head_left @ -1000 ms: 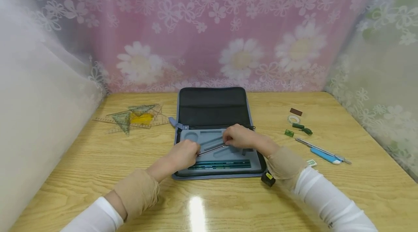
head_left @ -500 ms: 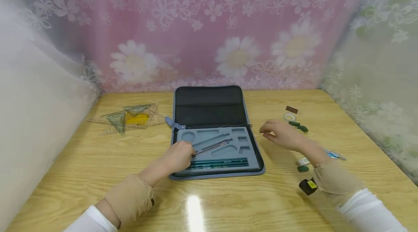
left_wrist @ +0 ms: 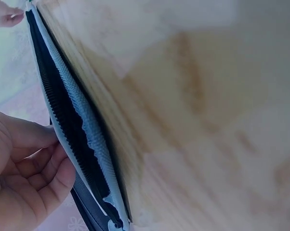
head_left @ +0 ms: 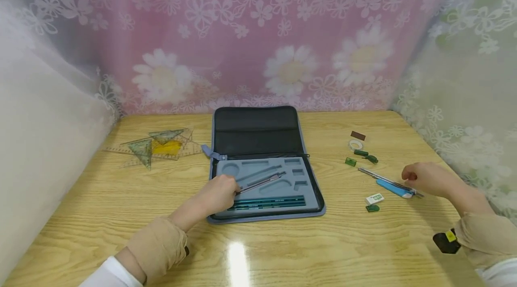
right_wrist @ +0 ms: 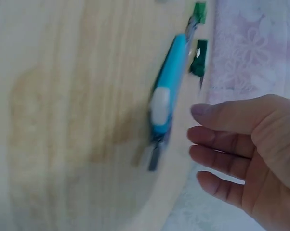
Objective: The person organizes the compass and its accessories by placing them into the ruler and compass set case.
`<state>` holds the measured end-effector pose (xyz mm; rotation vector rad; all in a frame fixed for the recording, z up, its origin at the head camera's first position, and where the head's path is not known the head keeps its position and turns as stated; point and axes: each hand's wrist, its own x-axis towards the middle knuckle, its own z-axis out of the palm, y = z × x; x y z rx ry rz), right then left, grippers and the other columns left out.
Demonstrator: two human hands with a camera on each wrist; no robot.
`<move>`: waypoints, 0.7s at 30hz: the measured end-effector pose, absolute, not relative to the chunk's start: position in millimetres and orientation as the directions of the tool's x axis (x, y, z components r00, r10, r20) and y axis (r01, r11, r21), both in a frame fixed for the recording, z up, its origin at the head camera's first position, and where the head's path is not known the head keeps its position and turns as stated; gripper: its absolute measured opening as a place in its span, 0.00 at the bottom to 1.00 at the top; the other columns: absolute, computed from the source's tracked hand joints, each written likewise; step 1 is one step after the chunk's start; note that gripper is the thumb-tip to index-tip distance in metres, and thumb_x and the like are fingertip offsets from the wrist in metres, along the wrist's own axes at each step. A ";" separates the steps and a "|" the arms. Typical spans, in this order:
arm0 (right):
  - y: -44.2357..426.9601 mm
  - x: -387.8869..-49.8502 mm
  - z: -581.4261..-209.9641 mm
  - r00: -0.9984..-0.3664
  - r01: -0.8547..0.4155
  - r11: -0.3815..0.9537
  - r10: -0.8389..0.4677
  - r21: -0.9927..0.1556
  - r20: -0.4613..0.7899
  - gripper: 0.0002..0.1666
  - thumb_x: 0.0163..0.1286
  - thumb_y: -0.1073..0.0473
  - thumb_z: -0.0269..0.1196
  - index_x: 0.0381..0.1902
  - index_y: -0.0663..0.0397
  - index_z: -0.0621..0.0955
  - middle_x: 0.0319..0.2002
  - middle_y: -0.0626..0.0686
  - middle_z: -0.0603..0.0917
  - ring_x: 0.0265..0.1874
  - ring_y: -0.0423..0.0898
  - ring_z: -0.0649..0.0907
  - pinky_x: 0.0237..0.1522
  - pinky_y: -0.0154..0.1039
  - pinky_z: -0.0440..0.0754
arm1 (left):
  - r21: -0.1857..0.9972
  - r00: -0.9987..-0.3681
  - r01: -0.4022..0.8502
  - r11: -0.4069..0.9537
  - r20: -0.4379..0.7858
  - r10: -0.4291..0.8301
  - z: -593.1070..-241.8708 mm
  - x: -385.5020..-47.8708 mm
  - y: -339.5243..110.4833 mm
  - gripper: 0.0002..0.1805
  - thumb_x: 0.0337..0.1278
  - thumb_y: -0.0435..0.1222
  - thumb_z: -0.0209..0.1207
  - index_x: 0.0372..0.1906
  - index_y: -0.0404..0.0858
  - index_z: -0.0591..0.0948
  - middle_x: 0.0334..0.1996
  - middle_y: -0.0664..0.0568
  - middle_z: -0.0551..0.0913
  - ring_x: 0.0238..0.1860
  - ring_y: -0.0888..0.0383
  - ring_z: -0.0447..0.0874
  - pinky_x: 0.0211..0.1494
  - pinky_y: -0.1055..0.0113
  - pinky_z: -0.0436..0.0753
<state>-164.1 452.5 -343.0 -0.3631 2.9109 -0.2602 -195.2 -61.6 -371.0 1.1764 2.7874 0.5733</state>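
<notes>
Silver in colour, the drawing instrument [head_left: 258,184] lay aslant on the grey moulded tray [head_left: 248,169] of the black zip case [head_left: 256,119], at twelve o'clock from the green pencils [head_left: 278,199], its eight-o'clock end apparently pinched by the left hand [head_left: 218,192]. The right hand [head_left: 430,179] had quit the instrument and swung to three o'clock, fingers loosely parted, holding nothing, near the blue utility knife [head_left: 393,188]; steadying, I judged, now fell to the left alone. Near that right hand ran the table [head_left: 282,255] edge. Bare wood lay open at six o'clock and between case and eraser [head_left: 374,199]; set squares [head_left: 141,151] crowded nine to ten.
</notes>
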 end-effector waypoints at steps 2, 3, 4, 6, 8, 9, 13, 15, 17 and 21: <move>457.5 -162.3 -347.1 -0.946 -0.189 0.959 -0.236 -0.213 -0.222 0.09 0.59 0.66 0.61 0.38 0.66 0.80 0.28 0.49 0.80 0.25 0.43 0.77 0.27 0.43 0.75 | 0.364 -0.711 0.673 0.643 0.081 0.699 -370.9 -194.9 -61.5 0.11 0.52 0.19 0.53 0.34 0.30 0.86 0.33 0.40 0.82 0.32 0.49 0.82 0.30 0.69 0.78; 459.0 -161.9 -348.9 -0.943 -0.180 0.958 -0.233 -0.223 -0.237 0.10 0.59 0.66 0.61 0.38 0.65 0.80 0.28 0.48 0.79 0.24 0.43 0.76 0.27 0.42 0.75 | 0.366 -0.714 0.670 0.646 0.078 0.696 -370.8 -194.8 -61.3 0.12 0.52 0.19 0.53 0.34 0.30 0.86 0.32 0.40 0.82 0.32 0.50 0.82 0.29 0.69 0.76; 459.8 -161.9 -350.4 -0.941 -0.172 0.957 -0.230 -0.234 -0.249 0.10 0.59 0.66 0.62 0.38 0.65 0.80 0.28 0.48 0.79 0.24 0.42 0.76 0.27 0.41 0.74 | 0.369 -0.716 0.667 0.648 0.077 0.694 -370.5 -194.6 -61.1 0.12 0.52 0.19 0.53 0.33 0.30 0.86 0.32 0.40 0.82 0.31 0.50 0.82 0.29 0.69 0.75; 460.6 -162.5 -352.4 -0.939 -0.166 0.955 -0.229 -0.245 -0.257 0.11 0.58 0.66 0.62 0.39 0.65 0.80 0.28 0.48 0.79 0.25 0.42 0.75 0.27 0.41 0.73 | 0.375 -0.721 0.660 0.650 0.073 0.689 -370.0 -194.4 -60.6 0.12 0.52 0.19 0.52 0.33 0.30 0.86 0.32 0.40 0.81 0.30 0.52 0.81 0.27 0.68 0.72; 460.8 -163.2 -352.9 -0.939 -0.168 0.955 -0.231 -0.246 -0.254 0.10 0.57 0.66 0.63 0.38 0.65 0.80 0.28 0.48 0.79 0.26 0.43 0.75 0.27 0.41 0.73 | 0.377 -0.723 0.658 0.652 0.074 0.687 -369.6 -194.2 -60.2 0.13 0.52 0.19 0.52 0.33 0.30 0.86 0.32 0.40 0.81 0.29 0.53 0.80 0.26 0.68 0.71; 460.7 -163.5 -352.8 -0.938 -0.167 0.955 -0.231 -0.246 -0.260 0.10 0.56 0.66 0.63 0.37 0.64 0.80 0.28 0.48 0.79 0.26 0.43 0.75 0.27 0.41 0.73 | 0.377 -0.722 0.659 0.651 0.074 0.688 -369.4 -194.1 -60.1 0.13 0.52 0.19 0.52 0.33 0.31 0.86 0.31 0.40 0.81 0.29 0.54 0.80 0.26 0.67 0.70; 460.6 -163.6 -351.7 -0.927 -0.148 0.956 -0.224 -0.254 -0.301 0.09 0.55 0.67 0.63 0.35 0.61 0.81 0.28 0.48 0.79 0.27 0.44 0.75 0.27 0.41 0.73 | 0.367 -0.714 0.669 0.646 0.077 0.696 -369.4 -194.1 -60.2 0.12 0.52 0.19 0.52 0.32 0.31 0.86 0.30 0.41 0.81 0.26 0.57 0.78 0.25 0.68 0.69; 460.5 -163.3 -351.7 -0.922 -0.143 0.955 -0.225 -0.261 -0.316 0.09 0.54 0.66 0.63 0.35 0.61 0.80 0.28 0.47 0.78 0.26 0.43 0.74 0.27 0.41 0.73 | 0.362 -0.713 0.671 0.647 0.077 0.697 -369.9 -194.2 -60.5 0.12 0.52 0.19 0.53 0.32 0.31 0.86 0.30 0.42 0.81 0.26 0.56 0.78 0.25 0.68 0.69; 460.4 -163.1 -351.8 -0.920 -0.146 0.953 -0.229 -0.266 -0.317 0.09 0.54 0.66 0.63 0.36 0.61 0.80 0.28 0.47 0.77 0.26 0.43 0.74 0.27 0.40 0.72 | 0.356 -0.716 0.670 0.651 0.077 0.694 -370.0 -194.4 -60.5 0.12 0.52 0.19 0.53 0.32 0.31 0.86 0.29 0.42 0.81 0.26 0.57 0.78 0.25 0.68 0.69; 458.7 -162.5 -351.7 -0.922 -0.153 0.954 -0.232 -0.257 -0.311 0.08 0.55 0.66 0.63 0.35 0.61 0.80 0.27 0.47 0.77 0.25 0.42 0.73 0.26 0.40 0.72 | 0.353 -0.719 0.667 0.656 0.076 0.691 -369.8 -194.5 -60.1 0.11 0.51 0.19 0.54 0.31 0.32 0.86 0.27 0.44 0.80 0.24 0.59 0.75 0.25 0.68 0.68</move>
